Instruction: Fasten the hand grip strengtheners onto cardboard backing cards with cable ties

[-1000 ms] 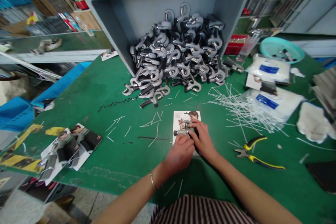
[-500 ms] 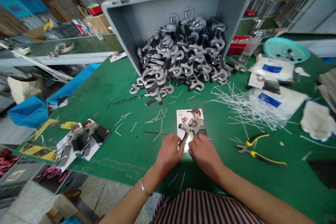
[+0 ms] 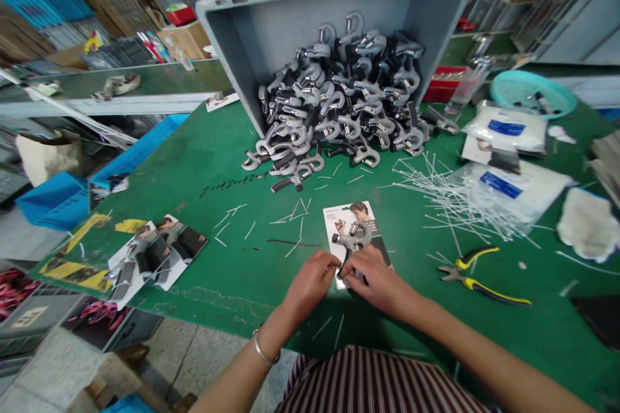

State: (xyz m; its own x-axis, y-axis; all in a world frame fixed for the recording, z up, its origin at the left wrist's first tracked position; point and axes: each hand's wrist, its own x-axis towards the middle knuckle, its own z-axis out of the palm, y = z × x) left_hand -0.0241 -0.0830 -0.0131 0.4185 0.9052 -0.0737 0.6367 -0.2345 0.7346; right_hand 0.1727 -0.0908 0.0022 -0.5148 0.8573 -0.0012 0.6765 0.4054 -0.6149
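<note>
A grey and black hand grip exerciser lies on a printed backing card, its spring end pointing away from me. My left hand is closed in a pinch at the card's lower left edge; whatever sits between its fingertips is too small to name. Across the handles bends my right hand, its fingers closed on the exerciser and its thumb side close to the left fingertips. Both hands hide the handle ends and the card's lower part.
A tipped grey crate spills many grip exercisers. White cable ties lie at right, near yellow-handled cutting pliers, plastic bags and a glove. Carded exercisers lie at left; tie pieces are scattered about.
My right hand has moved left over the handles, its fingertips now near the left ones. The card with the exerciser has tilted slightly. The whole view has shifted a little.
</note>
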